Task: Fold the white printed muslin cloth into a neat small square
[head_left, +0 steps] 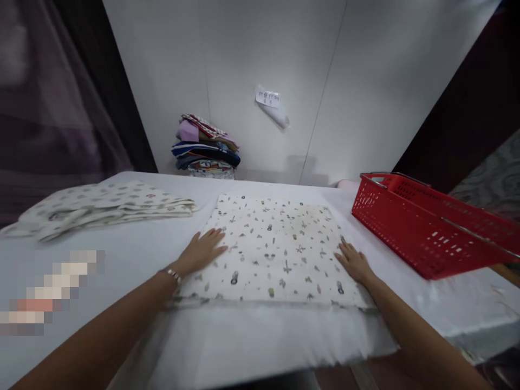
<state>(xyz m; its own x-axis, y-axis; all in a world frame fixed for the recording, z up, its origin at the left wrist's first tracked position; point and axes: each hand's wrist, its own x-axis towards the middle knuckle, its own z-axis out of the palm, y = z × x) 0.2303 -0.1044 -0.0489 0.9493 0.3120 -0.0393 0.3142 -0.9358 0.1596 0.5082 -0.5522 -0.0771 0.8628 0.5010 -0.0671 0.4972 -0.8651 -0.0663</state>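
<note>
A white cloth with small grey and green prints [276, 249] lies flat in front of me, its near edge close to the table's front. On its left edge rests my left hand [202, 252], palm down with fingers spread; a bracelet circles that wrist. My right hand [352, 261] lies flat at the cloth's right edge, fingers stretched out. Neither hand grips anything. Another cloth with a similar print [109, 206] lies loosely folded and rumpled to the left, apart from my hands.
A red perforated basket [426, 227] with metal handles stands at the right on the white-covered table [195, 346]. Several folded fabrics form a stack [207, 146] at the back by the wall. A handwritten label [268, 98] hangs on the wall. Part of the left side is pixelated.
</note>
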